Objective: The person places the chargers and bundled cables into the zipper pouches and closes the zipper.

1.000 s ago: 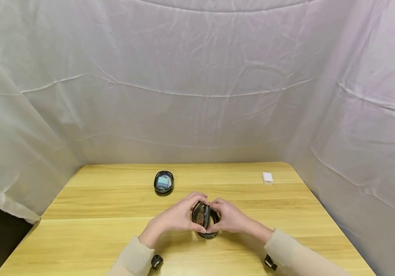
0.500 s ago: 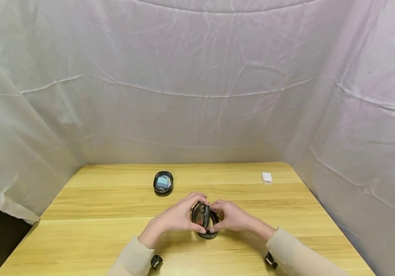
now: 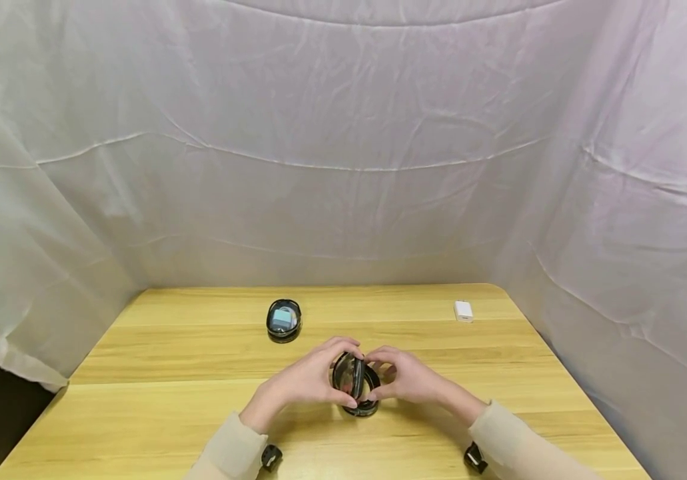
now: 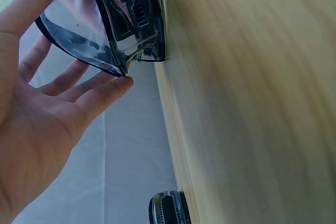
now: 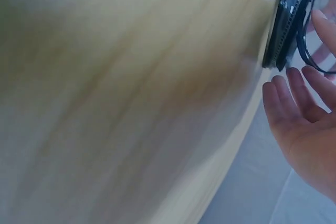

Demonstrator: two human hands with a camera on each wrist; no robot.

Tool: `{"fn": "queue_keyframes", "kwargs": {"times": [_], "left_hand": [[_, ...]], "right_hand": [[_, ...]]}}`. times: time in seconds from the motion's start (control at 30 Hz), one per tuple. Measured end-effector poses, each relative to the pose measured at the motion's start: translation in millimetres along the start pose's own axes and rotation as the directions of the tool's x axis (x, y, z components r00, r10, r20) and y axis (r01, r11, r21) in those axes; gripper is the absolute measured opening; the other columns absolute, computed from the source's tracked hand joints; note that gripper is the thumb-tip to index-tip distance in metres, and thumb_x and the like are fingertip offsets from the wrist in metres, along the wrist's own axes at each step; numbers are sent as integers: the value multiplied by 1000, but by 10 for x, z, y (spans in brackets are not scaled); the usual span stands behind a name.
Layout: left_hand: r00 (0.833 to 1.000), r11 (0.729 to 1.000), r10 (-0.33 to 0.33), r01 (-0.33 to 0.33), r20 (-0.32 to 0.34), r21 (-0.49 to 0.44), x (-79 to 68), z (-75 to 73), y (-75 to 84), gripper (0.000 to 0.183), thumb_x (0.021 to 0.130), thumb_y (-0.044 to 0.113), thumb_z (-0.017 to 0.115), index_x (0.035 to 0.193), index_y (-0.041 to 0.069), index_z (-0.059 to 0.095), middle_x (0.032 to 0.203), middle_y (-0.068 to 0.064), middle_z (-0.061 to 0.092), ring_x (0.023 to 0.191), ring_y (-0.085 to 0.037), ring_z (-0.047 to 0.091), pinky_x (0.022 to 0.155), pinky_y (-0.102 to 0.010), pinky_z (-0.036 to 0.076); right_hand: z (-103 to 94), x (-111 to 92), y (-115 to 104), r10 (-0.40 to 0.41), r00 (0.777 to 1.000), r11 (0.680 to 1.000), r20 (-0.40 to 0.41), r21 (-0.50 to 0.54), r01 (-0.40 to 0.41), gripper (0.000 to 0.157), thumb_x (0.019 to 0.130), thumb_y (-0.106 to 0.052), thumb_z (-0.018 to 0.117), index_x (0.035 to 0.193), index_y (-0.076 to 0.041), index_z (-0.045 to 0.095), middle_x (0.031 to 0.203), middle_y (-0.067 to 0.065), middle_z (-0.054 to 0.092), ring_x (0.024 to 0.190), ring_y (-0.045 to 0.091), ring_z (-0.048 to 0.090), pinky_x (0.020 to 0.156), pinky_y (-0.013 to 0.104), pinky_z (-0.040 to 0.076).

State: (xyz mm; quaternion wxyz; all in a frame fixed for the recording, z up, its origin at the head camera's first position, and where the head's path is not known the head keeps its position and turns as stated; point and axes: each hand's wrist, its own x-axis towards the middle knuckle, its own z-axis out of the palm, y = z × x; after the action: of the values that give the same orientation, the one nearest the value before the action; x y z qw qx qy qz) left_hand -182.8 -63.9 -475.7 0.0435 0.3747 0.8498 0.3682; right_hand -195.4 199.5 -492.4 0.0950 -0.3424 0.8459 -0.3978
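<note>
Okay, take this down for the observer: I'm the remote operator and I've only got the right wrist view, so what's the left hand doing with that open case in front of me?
Observer: The left hand holds the case's raised clear lid between thumb and fingers.

Operator: Got it. Is there another case anywhere on the table?

Observer: Yes, the head view shows a second black-rimmed case beyond the left hand, toward the back edge.

Operator: And what's over on the right side, at the back?

Observer: A white power adapter, lying on the table, apart from both cases.
</note>
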Motion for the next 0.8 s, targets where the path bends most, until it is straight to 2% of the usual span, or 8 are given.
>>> {"fn": "queue_keyframes", "kwargs": {"times": [0.13, 0.3, 0.47, 0.8], "left_hand": [[1000, 1000, -13, 13, 5, 6, 1, -7, 17, 72, 75, 33, 95, 135, 27, 56, 158, -5, 46, 142, -26, 47, 117, -55, 40], [1000, 1000, -22, 22, 4, 8, 0, -10, 27, 73, 74, 34, 95, 135, 29, 56, 158, -4, 45, 144, -27, 45, 118, -56, 39], [1000, 1000, -23, 23, 3, 14, -3, -4, 28, 73, 74, 36, 95, 135, 30, 55, 158, -1, 45, 144, -26, 45, 119, -55, 38], [1000, 1000, -20, 20, 1, 7, -8, 12, 36, 74, 74, 34, 95, 137, 24, 56, 159, 0, 44, 146, -26, 43, 120, -55, 36]], "right_hand": [[-58, -40, 24, 34, 999, 998, -36, 49, -32, 67, 86, -23, 87, 143, -2, 59, 140, 15, 60, 121, 36, 61, 101, 44, 57], [-145, -80, 58, 8, 990, 1000, -140, 22, -5, 66, 87, -21, 85, 143, 1, 58, 144, 20, 58, 123, 40, 61, 101, 50, 56], [-245, -128, 133, 4, 966, 1000, -258, -6, -6, 64, 87, -18, 85, 143, -1, 58, 144, 20, 58, 121, 40, 62, 102, 50, 55], [-511, -272, 401, 60, 921, 997, -385, -27, -77, 62, 89, -17, 84, 142, 2, 59, 142, 22, 59, 123, 42, 60, 104, 56, 53]]}}
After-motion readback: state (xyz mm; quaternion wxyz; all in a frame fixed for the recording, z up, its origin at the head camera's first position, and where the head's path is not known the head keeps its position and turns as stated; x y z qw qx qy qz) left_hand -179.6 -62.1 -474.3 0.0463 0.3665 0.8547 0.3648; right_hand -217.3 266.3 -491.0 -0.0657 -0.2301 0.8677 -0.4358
